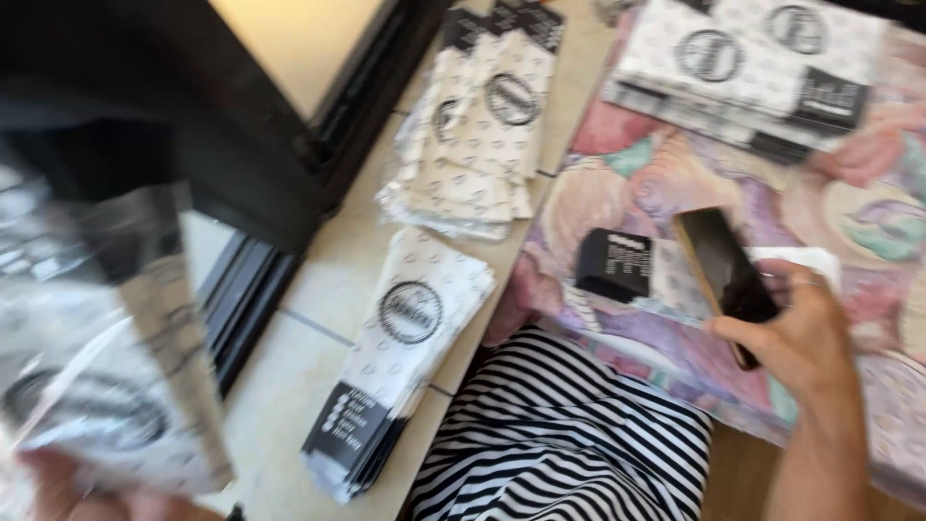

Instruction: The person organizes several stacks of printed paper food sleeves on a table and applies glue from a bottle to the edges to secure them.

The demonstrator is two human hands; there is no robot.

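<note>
A person's right hand grips a flat dark rectangular phone with a tan edge, fingers curled round its lower end and thumb pressed along the near side. The phone's long axis runs diagonally, its free upper end pointing up and to the left, away from the wrist, its lower end buried in the palm. It is held just above a pastel floral cloth spread over the floor, close to a white patterned packet with a black end label that lies on the cloth just left of the phone.

At lower left, heavily blurred, the left hand holds up a clear-wrapped white printed packet; the fingers are closed on its bottom edge, though the exact grip cannot be made out.

On the pale floor tiles lie two stacks of similar white packets with round black emblems, one near and one farther off. A third pile rests on the cloth at upper right. A black-and-white striped garment covers the person's lap, and a dark door frame stands at left.
</note>
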